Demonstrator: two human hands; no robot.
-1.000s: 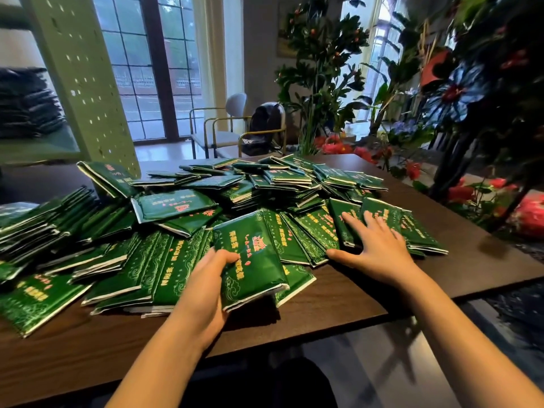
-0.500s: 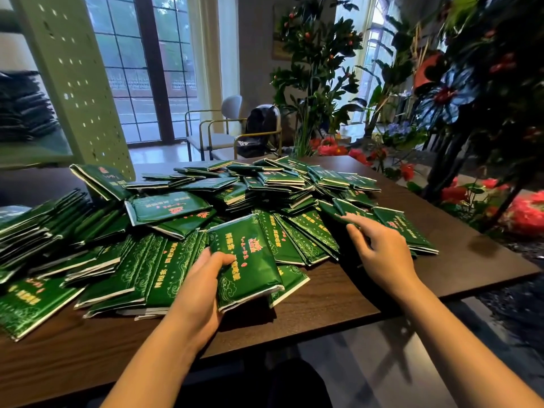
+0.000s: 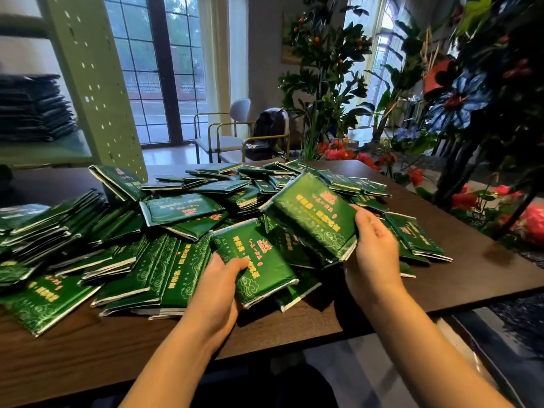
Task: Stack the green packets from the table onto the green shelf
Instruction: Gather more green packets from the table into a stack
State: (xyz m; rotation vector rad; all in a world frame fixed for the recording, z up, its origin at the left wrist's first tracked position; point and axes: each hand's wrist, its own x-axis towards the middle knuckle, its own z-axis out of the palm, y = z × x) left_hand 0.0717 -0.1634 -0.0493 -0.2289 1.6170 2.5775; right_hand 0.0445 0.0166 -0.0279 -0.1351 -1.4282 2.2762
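Now L hand (image 3: 217, 287) grips front pkt (image 3: 259, 254), R hand (image 3: 372, 254) raised pkt (image 3: 312, 219); heap (image 3: 182, 207), plants (image 3: 323, 83) behind.

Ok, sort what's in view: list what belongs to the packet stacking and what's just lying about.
Job: packet pile, left hand gripping one packet, right hand gripping another packet, green shelf, table.
Lying about: chairs, backpack, plants, flowers.
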